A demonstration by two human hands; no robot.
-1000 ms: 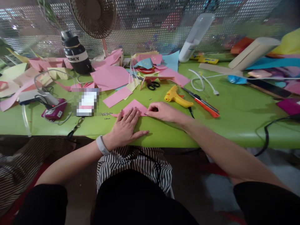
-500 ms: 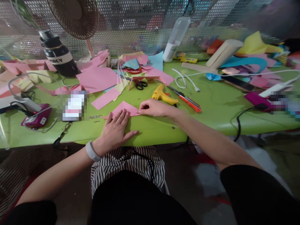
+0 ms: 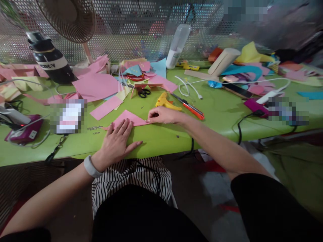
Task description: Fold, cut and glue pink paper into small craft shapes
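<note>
A folded pink paper triangle [image 3: 130,117] lies on the green table [image 3: 151,141] in front of me. My left hand [image 3: 117,139] rests flat on its left part, fingers stretched and thumb out to the side. At the paper's right corner, the fingertips of my right hand [image 3: 164,115] are pinched together on the edge. Just beyond my right hand sit a yellow glue gun [image 3: 165,102], partly covered by it, and a red-handled cutter [image 3: 190,108]. Black-handled scissors [image 3: 144,92] lie farther back.
Pink paper sheets [image 3: 97,86] spread across the back left. A phone [image 3: 70,116] lies at left, near a dark bottle [image 3: 54,64] and a fan [image 3: 69,18]. At right are a white cable [image 3: 188,88], a cardboard roll [image 3: 224,61] and a purple box [image 3: 254,108].
The whole view has shifted, so the table's things appear farther left and more shows at right. Both hands keep their places on the pink paper.
</note>
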